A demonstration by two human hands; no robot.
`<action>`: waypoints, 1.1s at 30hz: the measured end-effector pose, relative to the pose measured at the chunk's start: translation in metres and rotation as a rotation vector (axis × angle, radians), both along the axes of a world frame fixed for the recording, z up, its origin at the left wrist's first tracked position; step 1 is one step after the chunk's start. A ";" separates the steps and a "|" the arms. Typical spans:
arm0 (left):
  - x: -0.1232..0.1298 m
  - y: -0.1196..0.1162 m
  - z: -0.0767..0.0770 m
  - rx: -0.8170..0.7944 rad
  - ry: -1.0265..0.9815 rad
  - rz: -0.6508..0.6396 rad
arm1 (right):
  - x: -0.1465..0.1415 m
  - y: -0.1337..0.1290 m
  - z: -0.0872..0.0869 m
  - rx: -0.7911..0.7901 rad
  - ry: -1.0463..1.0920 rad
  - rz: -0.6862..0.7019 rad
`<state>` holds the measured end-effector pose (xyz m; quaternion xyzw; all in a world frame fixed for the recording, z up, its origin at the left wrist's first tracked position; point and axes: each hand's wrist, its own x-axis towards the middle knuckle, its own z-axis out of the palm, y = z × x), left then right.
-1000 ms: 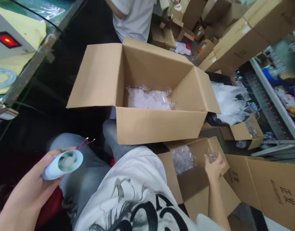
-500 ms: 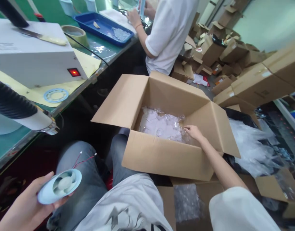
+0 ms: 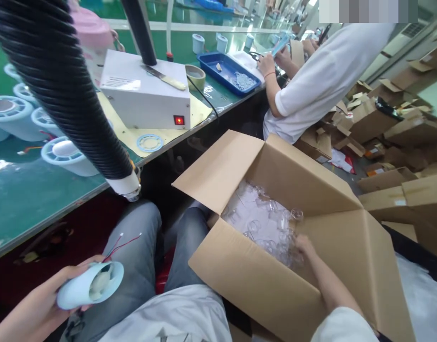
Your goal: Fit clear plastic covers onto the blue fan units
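Note:
My left hand (image 3: 67,278) is wrapped round a light-blue fan housing (image 3: 76,289). Its wide open end faces right and shows the fan blades inside. Two thin red wires with white plugs stick up from it. Over my lap stands an open cardboard box (image 3: 254,280), which holds several clear plastic ring-like parts (image 3: 271,209) on white paper. My right hand (image 3: 302,246) reaches into the box at its right side, down among the clear parts. Its fingers are curled and partly blurred, so what they hold cannot be made out.
On the green bench (image 3: 22,204) are a white box-shaped machine (image 3: 147,95) with a lit red switch, a knife (image 3: 164,77), a blue tray (image 3: 225,76) and several blue housings. A black hose (image 3: 79,95) hangs over the bench edge. A co-worker (image 3: 318,80) sits beyond, near piled cartons.
The view has swung left, bringing more of the bench in. My right hand has gone deeper among the clear parts. The fan housing stays in my left hand, turned slightly.

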<state>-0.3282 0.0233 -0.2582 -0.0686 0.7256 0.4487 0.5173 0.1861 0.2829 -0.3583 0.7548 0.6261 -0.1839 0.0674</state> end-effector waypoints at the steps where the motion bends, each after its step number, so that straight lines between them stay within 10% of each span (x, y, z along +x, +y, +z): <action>1: 0.000 0.001 0.001 0.005 -0.009 -0.001 | -0.004 0.005 0.003 -0.012 0.056 -0.036; 9: 0.004 0.013 0.005 0.249 -0.208 -0.261 | -0.105 -0.015 0.078 -0.039 0.910 0.122; 13: 0.008 0.012 0.010 0.374 -0.194 -0.435 | -0.194 -0.086 0.124 -0.146 1.057 0.672; 16: 0.009 0.007 0.019 0.402 -0.134 -0.536 | -0.258 -0.130 0.138 0.102 0.840 1.173; 19: 0.008 -0.003 0.037 0.449 0.007 -0.660 | -0.307 -0.151 0.138 0.334 0.651 1.324; 25: 0.002 -0.029 0.064 0.606 0.537 -0.737 | -0.342 -0.156 0.143 -0.083 0.802 1.268; 33: -0.006 -0.038 0.034 0.746 0.821 -0.788 | -0.350 -0.166 0.151 -0.332 1.133 0.744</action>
